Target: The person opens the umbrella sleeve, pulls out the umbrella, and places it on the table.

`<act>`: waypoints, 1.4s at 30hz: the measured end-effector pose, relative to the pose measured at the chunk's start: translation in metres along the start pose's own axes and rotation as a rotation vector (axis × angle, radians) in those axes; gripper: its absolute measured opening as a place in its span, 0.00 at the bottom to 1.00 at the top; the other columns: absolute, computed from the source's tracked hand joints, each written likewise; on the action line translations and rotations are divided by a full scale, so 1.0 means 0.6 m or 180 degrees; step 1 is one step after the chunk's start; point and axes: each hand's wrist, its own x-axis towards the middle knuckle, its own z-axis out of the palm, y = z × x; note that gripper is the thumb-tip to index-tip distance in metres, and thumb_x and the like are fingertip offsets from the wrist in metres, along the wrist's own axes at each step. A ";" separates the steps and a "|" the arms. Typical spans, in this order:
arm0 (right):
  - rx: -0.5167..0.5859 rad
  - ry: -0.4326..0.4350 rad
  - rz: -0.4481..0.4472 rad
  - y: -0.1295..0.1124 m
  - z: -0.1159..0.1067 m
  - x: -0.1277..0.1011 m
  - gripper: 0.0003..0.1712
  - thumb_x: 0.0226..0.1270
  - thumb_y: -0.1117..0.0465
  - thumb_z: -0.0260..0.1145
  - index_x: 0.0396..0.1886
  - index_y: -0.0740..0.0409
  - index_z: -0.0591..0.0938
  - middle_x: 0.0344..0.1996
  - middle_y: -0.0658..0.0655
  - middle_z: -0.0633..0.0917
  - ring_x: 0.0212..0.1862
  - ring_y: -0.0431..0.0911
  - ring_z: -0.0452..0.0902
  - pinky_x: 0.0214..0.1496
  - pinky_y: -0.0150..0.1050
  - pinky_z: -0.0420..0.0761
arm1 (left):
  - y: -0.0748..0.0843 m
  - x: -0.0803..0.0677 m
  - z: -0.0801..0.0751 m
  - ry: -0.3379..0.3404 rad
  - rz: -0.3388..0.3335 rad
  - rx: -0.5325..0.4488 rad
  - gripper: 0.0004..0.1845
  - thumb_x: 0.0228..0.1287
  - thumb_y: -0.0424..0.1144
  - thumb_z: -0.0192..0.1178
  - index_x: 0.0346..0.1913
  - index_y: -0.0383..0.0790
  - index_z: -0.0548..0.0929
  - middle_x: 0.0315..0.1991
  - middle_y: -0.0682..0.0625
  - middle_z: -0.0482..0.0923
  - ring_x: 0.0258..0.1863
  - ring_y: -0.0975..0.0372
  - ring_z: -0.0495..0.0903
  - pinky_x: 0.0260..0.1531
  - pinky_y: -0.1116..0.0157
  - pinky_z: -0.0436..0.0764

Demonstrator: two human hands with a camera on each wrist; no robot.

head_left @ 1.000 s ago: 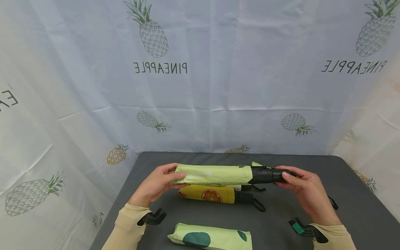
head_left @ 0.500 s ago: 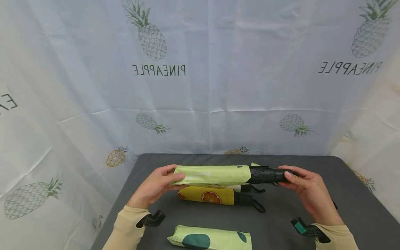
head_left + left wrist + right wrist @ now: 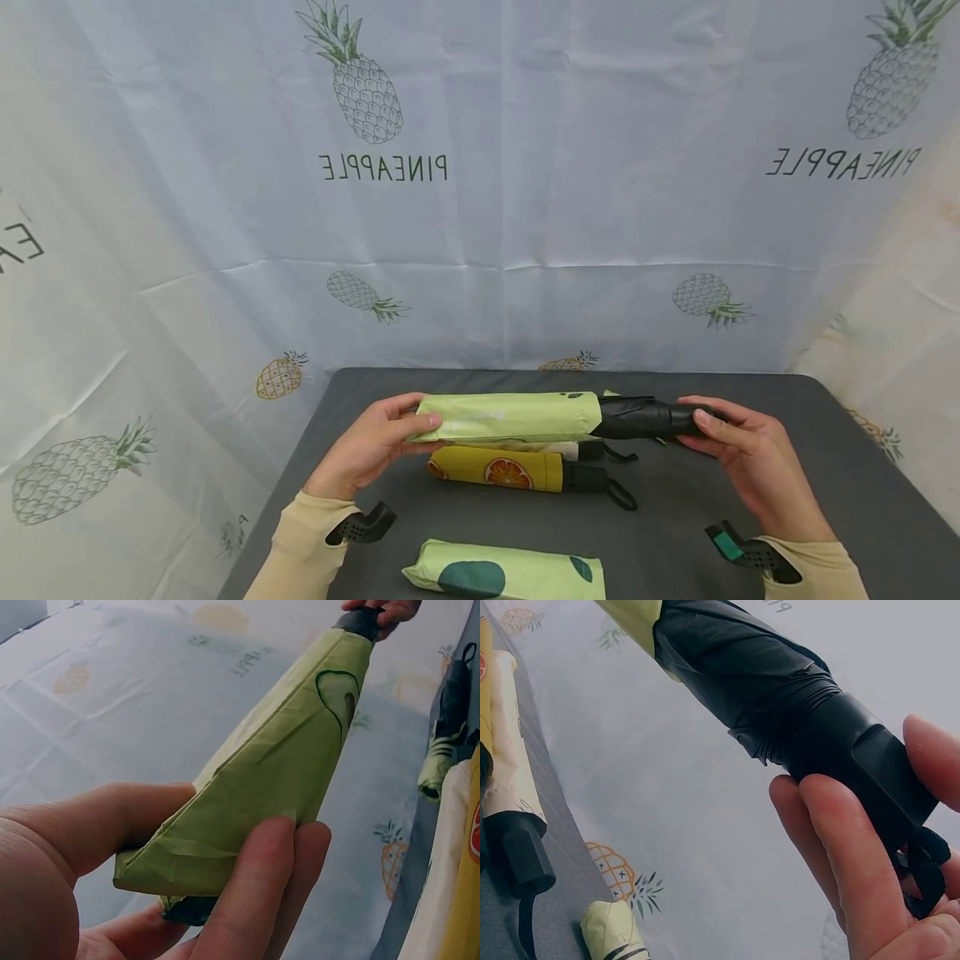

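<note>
A folded umbrella (image 3: 637, 418) lies level above the table, its black canopy and handle sticking out of a light green sleeve (image 3: 510, 417). My left hand (image 3: 375, 446) pinches the sleeve's closed left end, thumb on the front. In the left wrist view an avocado print (image 3: 339, 697) shows on the sleeve. Opposite, my right hand (image 3: 757, 462) grips the end of the black handle (image 3: 866, 772) between thumb and fingers. A wrist strap loop (image 3: 928, 870) hangs by the palm in the right wrist view. The part of the umbrella inside the sleeve is hidden.
Below the held umbrella lie a yellow umbrella (image 3: 468, 464) with orange slices and a cream one (image 3: 514, 750). Another light green sleeve (image 3: 543, 571) rests at the front of the grey table (image 3: 675, 533). A green-and-black folded umbrella (image 3: 450, 712) lies farther back. A pineapple-print curtain (image 3: 502, 217) hangs behind.
My right hand has moved right with the handle, and more black canopy shows beyond the sleeve's mouth. My left hand stays almost in place on the sleeve's end.
</note>
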 end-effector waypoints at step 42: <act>0.0419 -0.0037 -0.0211 -0.013 -0.037 -0.008 0.25 0.86 0.77 0.49 0.67 0.62 0.86 0.61 0.47 0.89 0.59 0.40 0.89 0.55 0.40 0.92 | 0.006 -0.004 -0.001 -0.0016 0.0013 0.0007 0.33 0.82 0.42 0.63 0.80 0.31 0.67 0.64 0.43 0.80 0.60 0.56 0.87 0.69 0.47 0.85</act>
